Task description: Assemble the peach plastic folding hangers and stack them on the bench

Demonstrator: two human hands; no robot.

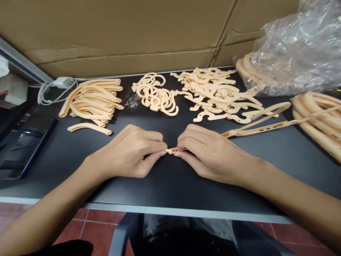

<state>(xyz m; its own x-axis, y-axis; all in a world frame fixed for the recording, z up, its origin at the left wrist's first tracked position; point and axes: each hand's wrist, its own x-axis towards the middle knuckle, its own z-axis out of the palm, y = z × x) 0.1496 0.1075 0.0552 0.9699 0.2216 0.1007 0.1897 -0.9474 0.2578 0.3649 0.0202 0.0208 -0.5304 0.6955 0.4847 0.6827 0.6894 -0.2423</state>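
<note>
Two hands: left hand (138,151) and right hand (210,151) each pinch the slotted strip (172,151), thumb against fingers, tips near each other but apart.
Slotted strip: cream, plastic-looking, mid-surface between both pinches; only a short bit shows. Left grip at its tip looks shallow, may slip if pulled.
Black surface (170,193): smooth-looking; a dropped strip could slide off the near edge.
Slotted arms (262,131): stick out rightward past right hand; joint to strip hidden. If joined, long end could twist the grip.
Loose curved arm (90,128): just beside left hand; wrist sweep could knock it.
Curved-arm pile (97,103): white cable (44,94) beside it, snag risk.
C-shaped hooks (160,96): overlapping; pulling one may drag others.
Wavy hook-ended pieces (218,94): heaped; a bump could mix piles.
Plastic bag (301,53): far right, crumpled; could slump onto parts.
</note>
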